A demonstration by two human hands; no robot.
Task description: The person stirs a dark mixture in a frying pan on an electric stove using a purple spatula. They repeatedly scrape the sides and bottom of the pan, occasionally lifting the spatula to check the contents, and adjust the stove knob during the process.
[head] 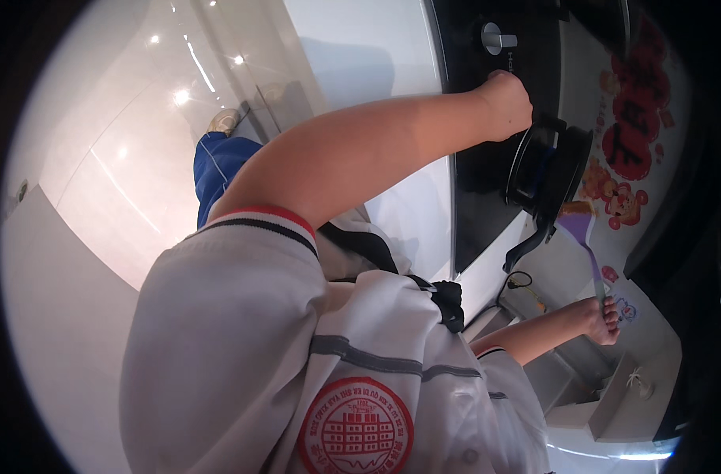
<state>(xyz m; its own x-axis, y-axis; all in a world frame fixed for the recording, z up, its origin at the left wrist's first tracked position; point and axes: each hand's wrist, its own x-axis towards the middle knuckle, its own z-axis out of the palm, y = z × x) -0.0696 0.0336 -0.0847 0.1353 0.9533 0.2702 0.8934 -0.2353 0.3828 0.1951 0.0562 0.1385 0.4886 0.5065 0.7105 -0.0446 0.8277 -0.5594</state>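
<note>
My right hand [602, 320], at the right, is closed around the handle of a purple spatula [578, 228]. A brown piece of food [577, 208] is at the spatula's head, beside the rim of a black pan [575, 163]. The pan sits over the burner support [517, 172] of a black gas cooktop [479, 195]; its inside is hidden. A curved black handle [523, 247] juts out below it. My left hand [505, 106] is in a fist over the cooktop, close to the support's upper end. Whether anything is inside that fist is hidden.
A silver knob [499, 39] is on the cooktop beyond my left hand. Red stickers [632, 118] with writing cover the wall behind the pan. A dark cable [517, 279] and a pale shelf unit [624, 397] are at the right. White cabinet fronts [360, 65] drop to the glossy floor [117, 160].
</note>
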